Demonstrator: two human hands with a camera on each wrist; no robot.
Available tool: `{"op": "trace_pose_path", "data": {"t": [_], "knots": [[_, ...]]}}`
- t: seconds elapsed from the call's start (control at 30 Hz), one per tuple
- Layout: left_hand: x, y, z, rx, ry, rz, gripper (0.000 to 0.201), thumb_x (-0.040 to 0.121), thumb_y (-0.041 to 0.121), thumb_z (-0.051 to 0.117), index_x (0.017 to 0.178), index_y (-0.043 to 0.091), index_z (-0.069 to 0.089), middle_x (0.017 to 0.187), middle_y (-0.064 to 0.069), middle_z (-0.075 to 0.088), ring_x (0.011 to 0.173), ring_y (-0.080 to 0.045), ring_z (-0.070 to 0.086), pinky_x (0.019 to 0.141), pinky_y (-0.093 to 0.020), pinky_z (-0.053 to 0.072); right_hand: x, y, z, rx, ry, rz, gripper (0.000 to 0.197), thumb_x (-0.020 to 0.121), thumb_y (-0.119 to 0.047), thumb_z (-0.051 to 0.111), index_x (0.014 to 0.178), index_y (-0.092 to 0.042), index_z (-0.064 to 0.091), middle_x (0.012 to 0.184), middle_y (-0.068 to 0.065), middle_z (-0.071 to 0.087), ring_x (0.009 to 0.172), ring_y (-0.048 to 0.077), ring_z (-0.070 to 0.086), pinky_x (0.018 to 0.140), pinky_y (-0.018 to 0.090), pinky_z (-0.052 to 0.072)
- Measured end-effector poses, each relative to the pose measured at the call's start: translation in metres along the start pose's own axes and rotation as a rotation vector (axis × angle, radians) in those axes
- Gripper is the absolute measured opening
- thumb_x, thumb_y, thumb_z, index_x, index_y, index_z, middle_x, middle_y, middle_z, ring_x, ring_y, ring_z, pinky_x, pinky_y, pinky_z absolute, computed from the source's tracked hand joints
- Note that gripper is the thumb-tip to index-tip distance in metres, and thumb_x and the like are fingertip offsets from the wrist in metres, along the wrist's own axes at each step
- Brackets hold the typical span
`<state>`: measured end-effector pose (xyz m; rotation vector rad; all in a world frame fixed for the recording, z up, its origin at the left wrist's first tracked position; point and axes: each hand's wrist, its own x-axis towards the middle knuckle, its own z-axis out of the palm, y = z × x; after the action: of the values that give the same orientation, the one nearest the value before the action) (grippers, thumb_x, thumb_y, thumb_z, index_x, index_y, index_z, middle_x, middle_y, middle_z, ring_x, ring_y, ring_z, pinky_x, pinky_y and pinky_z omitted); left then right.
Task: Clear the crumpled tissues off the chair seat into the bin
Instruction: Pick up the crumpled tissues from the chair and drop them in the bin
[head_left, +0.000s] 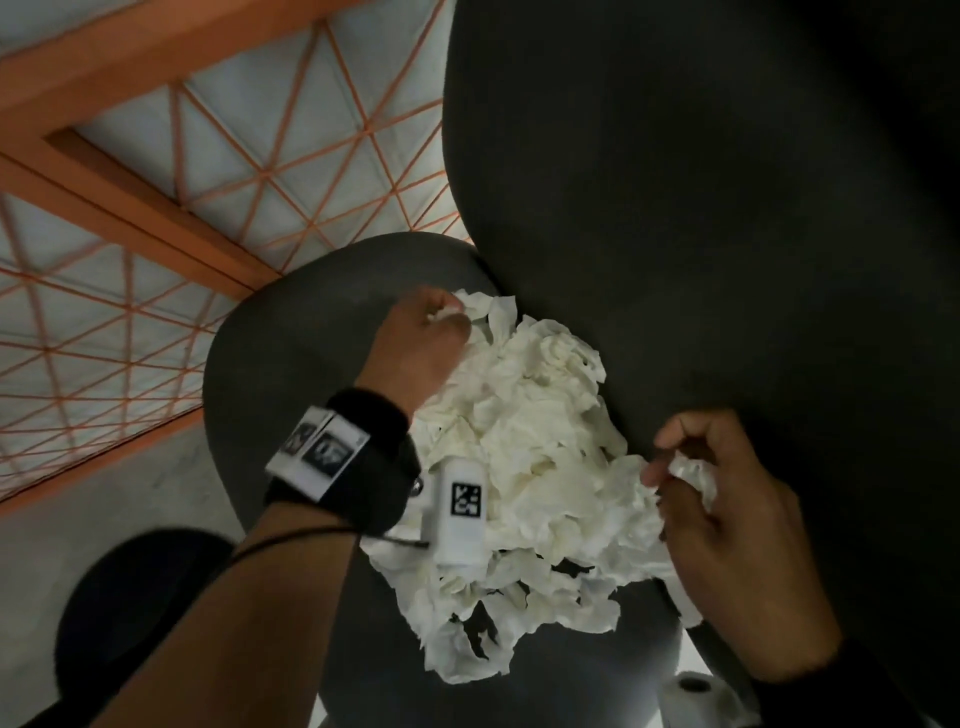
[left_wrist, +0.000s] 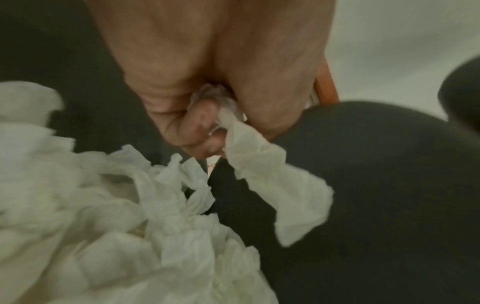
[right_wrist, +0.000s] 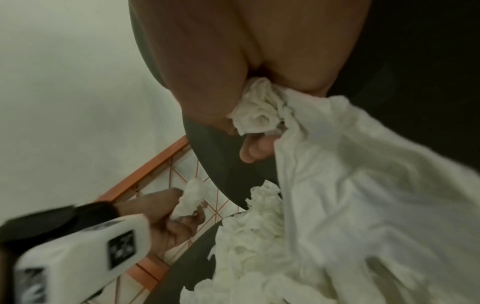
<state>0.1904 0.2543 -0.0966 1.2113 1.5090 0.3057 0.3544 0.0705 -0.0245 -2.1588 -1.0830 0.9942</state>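
A heap of crumpled white tissues is lying on the dark chair seat, looking light, soft and easily torn, best gathered in bunches. The left hand is pinching one tissue at the far edge; the right hand is clutching another. The chair back is crowding them. No bin is showing.

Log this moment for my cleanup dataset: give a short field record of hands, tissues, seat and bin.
left hand: grips a tissue at the pile's far edge
right hand: grips tissue at the pile's right edge
tissues: crumpled white pile, on the seat
seat: dark, mostly covered by the pile
bin: cannot be identified
paper roll: below the seat's near edge
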Motion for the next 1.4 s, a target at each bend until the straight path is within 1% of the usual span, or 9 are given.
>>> {"op": "trace_pose_path", "data": {"t": [0.2,0.33,0.53,0.63,0.83,1.03,1.13,1.23,1.4], "knots": [[0.062,0.002,0.043,0.450,-0.043,-0.076,0.046,0.089,0.046,0.060,0.120,0.012,0.062,0.121,-0.011,0.064,0.111,-0.032,0.060,0.095,-0.037,0.049,-0.010,0.017,0.005,-0.103,-0.049,0.101,0.022,0.086,-0.031,0.053,0.105,-0.041,0.056,0.068,-0.006,0.064,0.054,0.009,0.059,0.056,0.039,0.056],[0.066,-0.005,0.048,0.548,-0.052,-0.047,0.041,0.088,0.041,0.063,0.118,0.014,0.062,0.121,-0.010,0.063,0.111,-0.031,0.058,0.089,-0.030,0.042,0.005,0.016,0.016,-0.206,-0.094,0.122,0.038,0.089,-0.053,0.050,0.125,-0.042,0.051,0.091,-0.008,0.069,0.079,0.013,0.065,0.071,0.030,0.053],[0.025,-0.001,0.019,0.142,0.063,-0.078,0.033,0.084,0.037,0.069,0.112,0.021,0.064,0.106,-0.005,0.065,0.093,-0.021,0.064,0.084,-0.036,0.055,0.039,0.016,0.042,-0.392,-0.185,0.173,0.040,0.092,-0.045,0.050,0.131,-0.036,0.051,0.116,0.005,0.066,0.105,0.028,0.062,0.086,0.037,0.051],[-0.020,0.001,-0.004,-0.080,0.104,0.002,0.022,0.085,0.036,0.068,0.089,0.016,0.061,0.085,-0.001,0.059,0.077,-0.013,0.056,0.070,-0.032,0.048,0.045,0.014,0.047,-0.423,-0.169,0.186,0.029,0.091,-0.040,0.052,0.120,-0.034,0.058,0.111,0.005,0.068,0.101,0.029,0.063,0.081,0.036,0.051],[-0.085,-0.029,-0.051,-0.488,0.184,-0.002,0.008,0.094,0.025,0.055,0.095,0.027,0.062,0.089,0.012,0.067,0.086,-0.007,0.066,0.080,-0.035,0.056,0.033,0.007,0.030,-0.246,-0.059,0.142,0.016,0.087,-0.040,0.057,0.092,-0.025,0.055,0.085,-0.001,0.064,0.078,0.022,0.061,0.070,0.038,0.053],[-0.130,-0.048,-0.049,-0.518,0.164,-0.050,0.032,0.087,-0.004,0.052,0.070,0.020,0.065,0.078,0.002,0.071,0.080,-0.012,0.070,0.072,-0.027,0.057,0.012,0.003,0.013,-0.076,0.026,0.023,0.014,0.082,-0.018,0.064,0.079,-0.022,0.051,0.077,-0.002,0.059,0.069,0.015,0.058,0.062,0.029,0.044],[-0.140,-0.051,-0.037,-0.368,0.068,-0.050,0.033,0.085,-0.007,0.049,0.086,0.022,0.064,0.078,-0.001,0.068,0.077,-0.015,0.066,0.071,-0.034,0.051,0.000,0.005,0.005,0.059,0.072,0.014,0.021,0.082,-0.004,0.060,0.081,-0.022,0.050,0.076,-0.007,0.058,0.064,0.005,0.057,0.060,0.019,0.048],[-0.146,-0.041,-0.014,-0.252,-0.013,-0.055,0.031,0.086,0.002,0.049,0.094,0.031,0.059,0.079,-0.001,0.062,0.069,-0.015,0.057,0.061,-0.031,0.047,-0.011,0.007,-0.001,0.137,0.106,-0.022,0.033,0.080,0.008,0.053,0.090,-0.023,0.051,0.088,-0.012,0.058,0.077,-0.001,0.057,0.066,0.008,0.044],[-0.118,-0.027,0.033,0.080,0.018,0.025,0.032,0.090,0.030,0.060,0.119,0.028,0.047,0.080,0.008,0.063,0.064,-0.003,0.059,0.061,-0.021,0.049,-0.035,0.017,-0.003,0.185,0.125,-0.019,0.028,0.077,-0.002,0.057,0.090,-0.028,0.061,0.096,-0.007,0.061,0.085,0.009,0.061,0.073,0.023,0.049]]}}
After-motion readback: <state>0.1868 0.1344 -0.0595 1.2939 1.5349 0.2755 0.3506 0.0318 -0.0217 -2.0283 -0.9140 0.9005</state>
